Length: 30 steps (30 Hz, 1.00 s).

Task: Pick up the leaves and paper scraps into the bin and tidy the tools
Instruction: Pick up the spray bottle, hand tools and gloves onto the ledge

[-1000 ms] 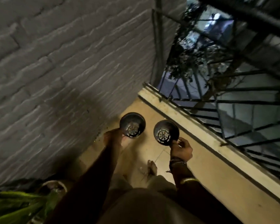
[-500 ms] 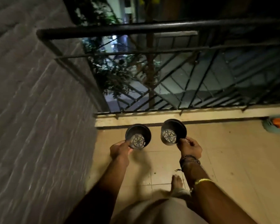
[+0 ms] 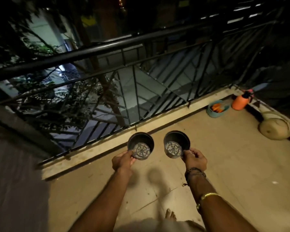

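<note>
I hold two small black plastic plant pots out in front of me, above the tiled balcony floor. My left hand (image 3: 122, 161) pinches the near rim of the left pot (image 3: 140, 145). My right hand (image 3: 194, 159) pinches the near rim of the right pot (image 3: 176, 144). Both pots are tipped so their slotted bottoms face me, and both look empty. At the far right a teal bowl (image 3: 216, 111) with orange tools in it stands by the railing, next to an orange spray bottle (image 3: 241, 101).
A black metal railing (image 3: 107, 47) on a low kerb runs across ahead of me. A grey brick wall (image 3: 15, 190) closes the left side. A pale round watering can (image 3: 274, 128) lies at the right edge. My bare foot (image 3: 170, 215) stands on the tiles.
My view has swung right, away from the wall and toward the railing and the far balcony corner. The bowl, spray bottle and watering can came into sight. Both hands kept their pots.
</note>
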{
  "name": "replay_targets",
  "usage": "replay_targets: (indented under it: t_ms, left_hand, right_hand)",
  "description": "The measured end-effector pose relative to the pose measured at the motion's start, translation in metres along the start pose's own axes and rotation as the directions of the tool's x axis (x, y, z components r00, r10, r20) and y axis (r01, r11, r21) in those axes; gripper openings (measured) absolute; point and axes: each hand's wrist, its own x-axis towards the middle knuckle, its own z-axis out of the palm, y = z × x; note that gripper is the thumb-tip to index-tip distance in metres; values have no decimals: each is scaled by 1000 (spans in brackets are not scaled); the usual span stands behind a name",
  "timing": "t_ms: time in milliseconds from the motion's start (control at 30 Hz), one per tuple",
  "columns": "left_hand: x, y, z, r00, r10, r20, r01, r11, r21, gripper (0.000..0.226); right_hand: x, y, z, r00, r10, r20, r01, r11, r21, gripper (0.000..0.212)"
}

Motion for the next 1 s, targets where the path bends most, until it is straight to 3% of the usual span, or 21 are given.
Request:
replay_targets:
  t_ms: [467,700,1000]
  left_hand:
    - [24,-28,256,992,5,129,-26,986,163,20]
    - [68,-38,376,985,-11,174,-48,943,331,17]
    - [87,-51,517,981,-36,190,-39,926,375,13]
  right_hand:
    - [179,-116,-23,992,58,-112,-27,965,262,29]
    - [279,-174,-6,979,77,-188,-32,972,233,29]
    - [405,-240,19,968,92,-233,-41,975,217,27]
